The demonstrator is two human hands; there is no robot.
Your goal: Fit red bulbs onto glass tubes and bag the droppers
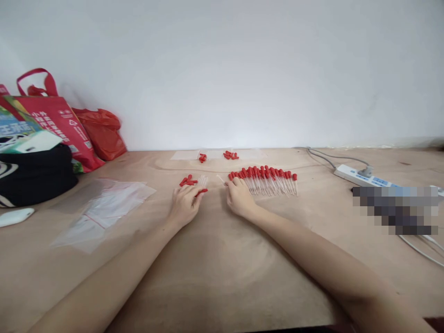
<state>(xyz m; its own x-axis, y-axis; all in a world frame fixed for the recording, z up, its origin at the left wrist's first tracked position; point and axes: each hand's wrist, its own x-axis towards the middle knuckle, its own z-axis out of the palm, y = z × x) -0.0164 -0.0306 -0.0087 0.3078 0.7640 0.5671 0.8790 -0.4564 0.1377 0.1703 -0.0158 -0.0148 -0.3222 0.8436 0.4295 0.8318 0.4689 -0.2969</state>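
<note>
My left hand is closed on a red rubber dropper bulb, pinched between thumb and fingers. My right hand pinches a thin clear dropper tube, its free end pointing up and left. Just beyond my left hand lie loose red bulbs and several clear tubes side by side. Right of my right hand spreads a row of droppers, each a clear tube with a red bulb on its far end. My fingers partly cover the nearest of these.
Flat clear plastic bags lie at the left. More red bulbs rest on clear plastic by the wall. A red shopping bag and a black bag stand far left. A power strip with cables is on the right.
</note>
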